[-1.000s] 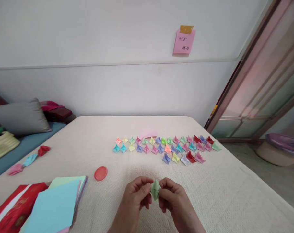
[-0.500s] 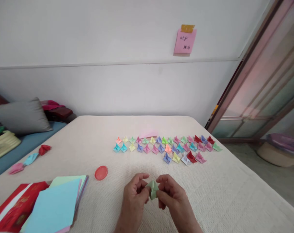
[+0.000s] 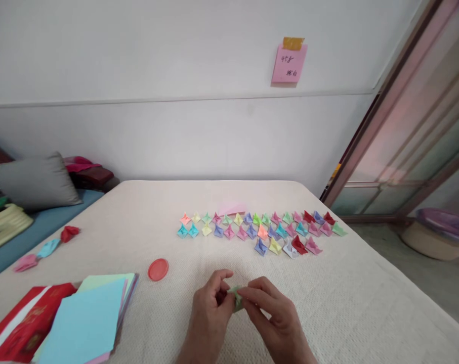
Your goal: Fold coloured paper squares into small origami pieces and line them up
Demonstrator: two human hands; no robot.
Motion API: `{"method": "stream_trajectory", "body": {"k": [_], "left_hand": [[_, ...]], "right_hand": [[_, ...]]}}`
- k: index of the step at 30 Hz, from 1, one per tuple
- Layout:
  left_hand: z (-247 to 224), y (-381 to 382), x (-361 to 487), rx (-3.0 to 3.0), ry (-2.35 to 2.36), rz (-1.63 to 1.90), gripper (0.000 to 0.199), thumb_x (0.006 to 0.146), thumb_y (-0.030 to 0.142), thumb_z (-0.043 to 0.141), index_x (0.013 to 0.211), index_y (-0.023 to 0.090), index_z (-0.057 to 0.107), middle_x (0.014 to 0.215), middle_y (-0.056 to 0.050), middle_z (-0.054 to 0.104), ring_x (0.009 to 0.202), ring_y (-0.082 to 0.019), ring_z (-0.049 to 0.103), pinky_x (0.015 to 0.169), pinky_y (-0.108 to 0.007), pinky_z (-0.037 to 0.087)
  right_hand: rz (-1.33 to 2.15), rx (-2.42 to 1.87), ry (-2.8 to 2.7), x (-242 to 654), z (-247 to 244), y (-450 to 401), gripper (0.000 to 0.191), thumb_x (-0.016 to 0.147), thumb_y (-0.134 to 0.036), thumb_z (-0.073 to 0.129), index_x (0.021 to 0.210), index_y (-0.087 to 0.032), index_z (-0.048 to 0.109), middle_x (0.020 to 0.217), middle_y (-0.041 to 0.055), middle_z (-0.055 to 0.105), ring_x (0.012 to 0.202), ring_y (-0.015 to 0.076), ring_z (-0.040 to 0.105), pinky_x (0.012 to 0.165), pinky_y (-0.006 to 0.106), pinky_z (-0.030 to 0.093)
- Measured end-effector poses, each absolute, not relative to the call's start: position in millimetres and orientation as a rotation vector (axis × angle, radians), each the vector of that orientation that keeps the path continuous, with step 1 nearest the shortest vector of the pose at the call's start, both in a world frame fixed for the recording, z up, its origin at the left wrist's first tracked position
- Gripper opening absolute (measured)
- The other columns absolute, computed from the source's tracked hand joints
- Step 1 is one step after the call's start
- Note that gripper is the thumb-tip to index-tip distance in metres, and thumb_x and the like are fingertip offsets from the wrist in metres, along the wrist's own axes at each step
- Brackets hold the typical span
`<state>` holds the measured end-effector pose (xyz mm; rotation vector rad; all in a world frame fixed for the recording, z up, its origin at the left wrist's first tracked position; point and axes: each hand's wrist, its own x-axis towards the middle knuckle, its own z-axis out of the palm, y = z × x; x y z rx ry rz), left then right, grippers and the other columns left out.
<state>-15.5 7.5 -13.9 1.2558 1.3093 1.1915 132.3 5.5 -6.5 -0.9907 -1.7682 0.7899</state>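
Note:
Between my hands, low in the head view, is a small piece of folded light green paper, mostly covered by fingers. My left hand grips its left side, with the thumb pressed on the near face. My right hand pinches its right side between thumb and index finger. Beyond my hands, small folded paper boats in many colours stand in three rows on the cream table cover.
At the left lie a stack of coloured paper, a red packet and a round red lid. Small crumpled pieces lie by the left edge. A pink sheet sits behind the rows. A pink note is taped to the wall.
My right hand has moved slightly left and closed its thumb and index finger over the green paper, covering more of it. My left hand has barely moved.

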Motion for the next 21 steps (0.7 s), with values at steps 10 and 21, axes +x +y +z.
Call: {"method": "stream_trajectory", "body": {"k": [10, 21], "left_hand": [[-1, 5, -20, 1.352, 1.294, 1.150, 0.020, 0.085, 0.027, 0.051, 0.102, 0.020, 0.058, 0.083, -0.001, 0.060, 0.075, -0.016, 0.057, 0.070, -0.029, 0.048], [-1, 0, -15, 1.833, 1.347, 1.249, 0.016, 0.081, 0.010, 0.050, 0.076, 0.020, 0.061, 0.093, -0.005, 0.060, 0.091, -0.019, 0.060, 0.080, -0.031, 0.047]], "right_hand": [[0.469, -1.039, -1.844, 133, -11, 8, 0.017, 0.089, -0.014, 0.049, 0.082, -0.020, 0.063, 0.076, 0.0038, 0.061, 0.069, 0.0149, 0.058, 0.060, 0.025, 0.045], [0.383, -1.085, -1.824, 133, -10, 6, 0.016, 0.089, -0.015, 0.049, 0.082, -0.020, 0.062, 0.074, 0.0031, 0.061, 0.068, 0.0154, 0.057, 0.060, 0.025, 0.044]]}}
